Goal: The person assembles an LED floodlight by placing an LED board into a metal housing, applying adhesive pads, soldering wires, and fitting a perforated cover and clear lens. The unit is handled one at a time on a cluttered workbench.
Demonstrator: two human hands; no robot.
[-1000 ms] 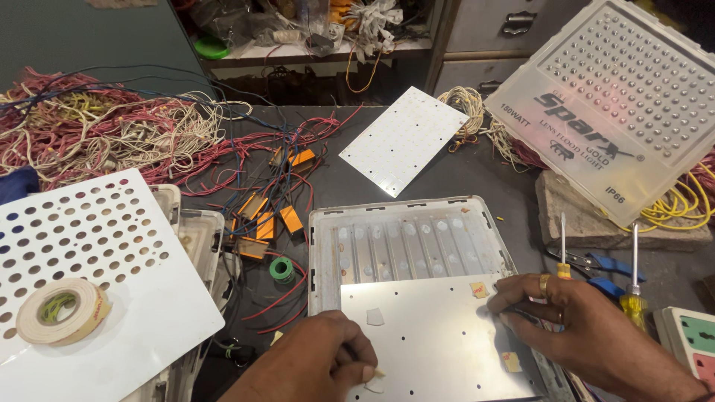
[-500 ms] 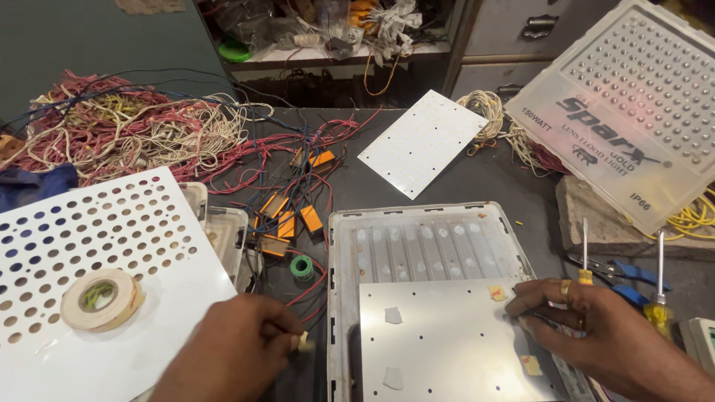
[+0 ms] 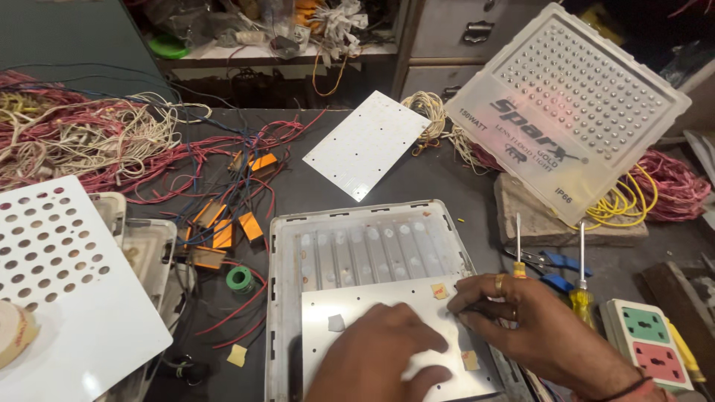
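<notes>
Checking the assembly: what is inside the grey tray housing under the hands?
Inside the grey tray housing lies a flat metal plate with small pads on it, over ribbed channels. The left hand and right hand cover part of the plate.

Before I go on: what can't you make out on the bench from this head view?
- Metal plate in the grey tray: its middle is covered by the left hand.
- Right hand: whatever its fingertips pinch is hidden.
- Tape roll: cut by the left edge.
- Screwdrivers: handles partly behind the right hand.
</notes>
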